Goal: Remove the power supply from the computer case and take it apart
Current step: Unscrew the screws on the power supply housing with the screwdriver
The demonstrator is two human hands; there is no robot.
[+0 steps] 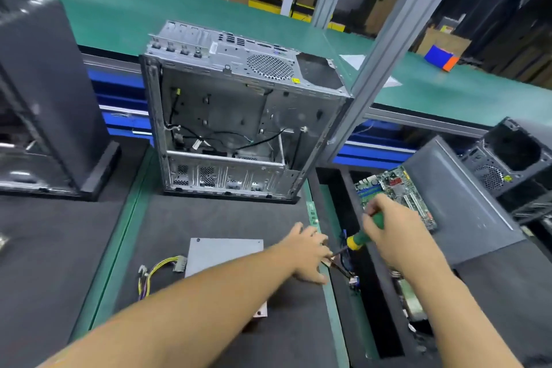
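An open grey computer case stands upright on the black mat, its side off, loose black cables inside and an empty cut-out at its top right corner. The grey power supply lies flat on the mat in front of it, its yellow and black cable bundle trailing left. My left arm crosses over the supply. My left hand rests at the mat's right edge, fingers on a small part I cannot make out. My right hand grips a green and yellow screwdriver pointing down-left toward the left fingers.
A green motherboard leans in a black bin on the right, next to a grey side panel. Another dark case stands left, one more far right. A metal post rises behind the case. A green conveyor runs behind.
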